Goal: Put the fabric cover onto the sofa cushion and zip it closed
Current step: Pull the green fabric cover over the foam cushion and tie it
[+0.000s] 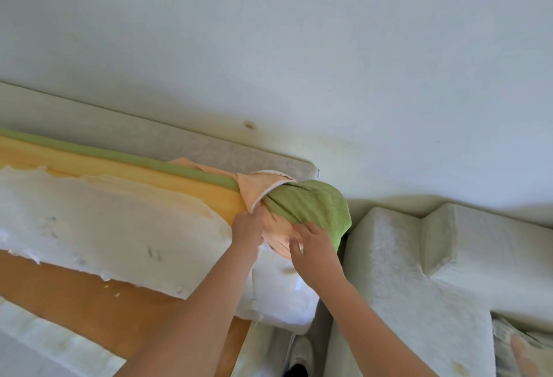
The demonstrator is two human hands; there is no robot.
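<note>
Cover (311,203) caps only the cushion (119,173) end; fingers of left hand (248,227) and right hand (314,245) seemingly grasp it; zipping remains.

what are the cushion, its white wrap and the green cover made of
The cushion is likely yellow foam: matte, smooth cut face. The white wrap is probably fluffy fibre wadding, with ragged torn edges. The cover seems to be woven green cloth, finely textured and creased where bunched, with a peach inner side.
</note>
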